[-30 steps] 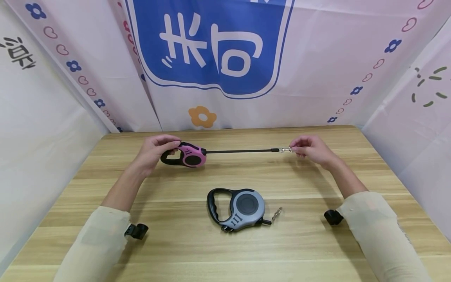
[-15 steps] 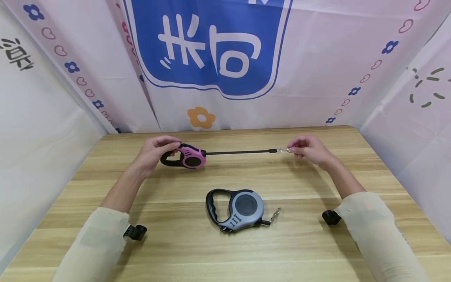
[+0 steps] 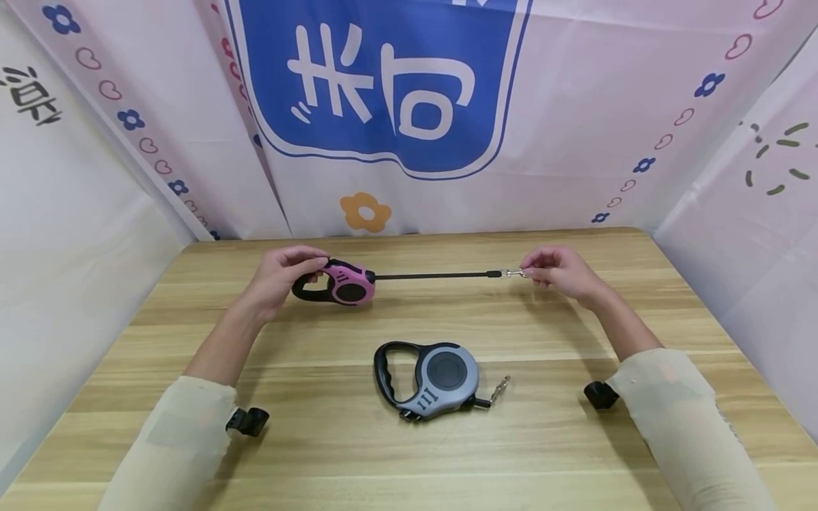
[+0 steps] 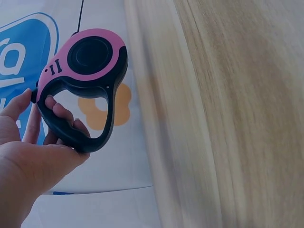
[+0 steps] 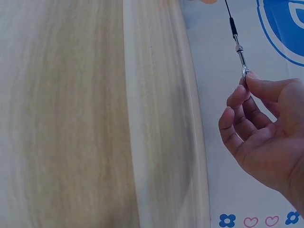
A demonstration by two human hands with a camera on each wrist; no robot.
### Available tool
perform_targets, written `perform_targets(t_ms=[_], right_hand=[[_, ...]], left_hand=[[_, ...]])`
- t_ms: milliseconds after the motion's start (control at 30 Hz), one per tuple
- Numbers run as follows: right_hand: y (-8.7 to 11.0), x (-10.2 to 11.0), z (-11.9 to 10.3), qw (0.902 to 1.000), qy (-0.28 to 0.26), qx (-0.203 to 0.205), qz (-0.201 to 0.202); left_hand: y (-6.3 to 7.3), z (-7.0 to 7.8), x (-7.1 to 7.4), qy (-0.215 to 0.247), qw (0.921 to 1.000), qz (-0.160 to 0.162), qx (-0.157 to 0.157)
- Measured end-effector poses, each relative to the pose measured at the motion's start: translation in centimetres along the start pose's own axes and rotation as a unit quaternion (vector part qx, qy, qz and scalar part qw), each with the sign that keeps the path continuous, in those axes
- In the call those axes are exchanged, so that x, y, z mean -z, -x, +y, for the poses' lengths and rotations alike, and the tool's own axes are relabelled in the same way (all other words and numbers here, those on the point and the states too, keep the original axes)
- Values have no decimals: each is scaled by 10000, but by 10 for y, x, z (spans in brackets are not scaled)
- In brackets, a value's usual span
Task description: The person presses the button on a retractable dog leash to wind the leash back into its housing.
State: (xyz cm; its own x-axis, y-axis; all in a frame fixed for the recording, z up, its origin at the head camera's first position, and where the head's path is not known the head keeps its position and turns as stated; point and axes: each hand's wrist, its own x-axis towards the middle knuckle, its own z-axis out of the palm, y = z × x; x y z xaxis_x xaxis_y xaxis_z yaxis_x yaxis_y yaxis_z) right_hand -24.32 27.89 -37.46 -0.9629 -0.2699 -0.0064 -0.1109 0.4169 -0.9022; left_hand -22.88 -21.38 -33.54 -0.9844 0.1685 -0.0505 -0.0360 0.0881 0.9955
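My left hand [image 3: 280, 277] holds a pink and black retractable dog leash [image 3: 351, 284] by its black handle, fingers curled through the loop. In the left wrist view the leash [image 4: 92, 54] shows its round black centre, and the thumb lies at the button side. A black strap [image 3: 434, 275] runs taut to the right from the casing. At its end is a silver metal clip [image 3: 511, 273], whose tip my right hand [image 3: 562, 273] pinches between thumb and forefinger. The right wrist view shows this clip [image 5: 241, 54] at the fingertips, the other fingers loosely curled.
A larger grey and black retractable leash [image 3: 441, 380] lies on the wooden table [image 3: 319, 454], nearer the body, its metal clip [image 3: 501, 388] pointing right. Behind the table's far edge hangs a printed cloth [image 3: 543, 142]. Black wrist cameras [image 3: 251, 421] jut inward from both sleeves.
Both hands stay nearly still, holding the pink leash with its strap drawn out. The whole view shifts very slightly. The grey leash stays in place.
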Motion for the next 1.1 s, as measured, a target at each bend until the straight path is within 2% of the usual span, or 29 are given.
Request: perform_targets(t_ms=[567, 1100], right_hand=[[0, -4, -3, 10000, 24, 15, -45], [-1, -13, -7, 9998, -168, 113, -80]], left_hand=[[0, 0, -4, 17, 10000, -48, -42], [-3, 0, -8, -24, 10000, -73, -13]])
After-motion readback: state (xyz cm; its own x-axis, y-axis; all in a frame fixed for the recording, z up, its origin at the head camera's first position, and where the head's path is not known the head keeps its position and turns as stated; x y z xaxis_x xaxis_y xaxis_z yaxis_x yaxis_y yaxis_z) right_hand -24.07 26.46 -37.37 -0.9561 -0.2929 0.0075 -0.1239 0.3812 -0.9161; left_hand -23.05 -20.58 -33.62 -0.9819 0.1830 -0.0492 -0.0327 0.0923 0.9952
